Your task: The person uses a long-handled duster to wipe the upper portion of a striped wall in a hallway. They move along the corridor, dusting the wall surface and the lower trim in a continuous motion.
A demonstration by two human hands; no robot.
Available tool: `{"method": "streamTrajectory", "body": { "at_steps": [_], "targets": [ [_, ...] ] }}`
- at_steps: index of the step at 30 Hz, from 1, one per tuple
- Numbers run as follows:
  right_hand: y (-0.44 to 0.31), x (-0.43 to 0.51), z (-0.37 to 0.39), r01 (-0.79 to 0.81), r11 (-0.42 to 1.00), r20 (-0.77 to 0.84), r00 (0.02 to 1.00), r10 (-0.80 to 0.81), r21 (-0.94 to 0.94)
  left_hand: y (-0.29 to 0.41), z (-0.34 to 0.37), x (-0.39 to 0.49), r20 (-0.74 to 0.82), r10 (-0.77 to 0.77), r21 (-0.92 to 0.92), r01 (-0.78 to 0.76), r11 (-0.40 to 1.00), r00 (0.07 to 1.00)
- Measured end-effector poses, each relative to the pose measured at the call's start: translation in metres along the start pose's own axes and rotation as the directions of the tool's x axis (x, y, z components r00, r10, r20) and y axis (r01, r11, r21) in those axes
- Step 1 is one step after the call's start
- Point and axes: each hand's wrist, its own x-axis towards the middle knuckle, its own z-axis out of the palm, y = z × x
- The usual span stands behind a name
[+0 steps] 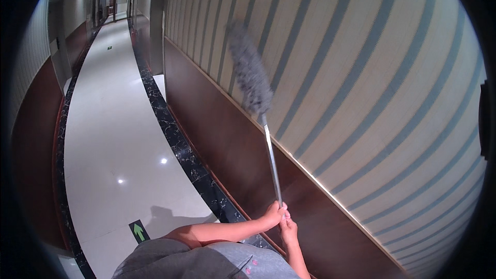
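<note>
Both my hands grip the lower end of a long-handled duster. My left hand (pixel 274 216) is wrapped around its metal pole (pixel 272 162), and my right hand (pixel 288 229) holds just below it. From there the pole runs up and slightly left to a fluffy grey duster head (pixel 250 68). That head overlaps the striped wallpaper (pixel 329 69) on my right, above the wooden rail. Its tip is blurred, and I cannot tell whether it touches the wall.
Dark brown wainscot (pixel 232 147) with a pale rail (pixel 310 172) lines the right wall. A glossy white tiled floor (pixel 112 124) with black marble borders (pixel 174 147) leads to a glass door (pixel 115 0). A green arrow floor sign (pixel 138 231) lies near my left side. A door (pixel 60 42) stands left.
</note>
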Motion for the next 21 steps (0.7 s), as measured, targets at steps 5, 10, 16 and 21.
{"method": "streamTrajectory", "body": {
  "at_steps": [5,10,16,21],
  "targets": [
    [0.012,0.003,0.024,-0.036,0.865,-0.077,0.997,-0.003,-0.5,-0.039,-0.037,0.013,-0.007,-0.221,-0.149,0.217,0.965,0.975],
    [0.002,0.007,0.044,0.049,0.964,-0.068,0.995,-0.069,-0.262,-0.019,-0.055,0.011,0.025,-0.05,-0.003,0.05,0.999,0.998],
    [-0.059,-0.005,0.058,-0.015,0.945,-0.008,1.0,0.019,0.327,0.056,-0.057,0.004,0.12,0.314,0.152,-0.329,0.932,0.942],
    [-0.095,-0.01,0.086,0.132,0.856,-0.093,0.991,-0.099,0.5,0.113,-0.063,-0.006,0.27,0.385,0.314,-0.459,0.831,0.882]
  ]
}}
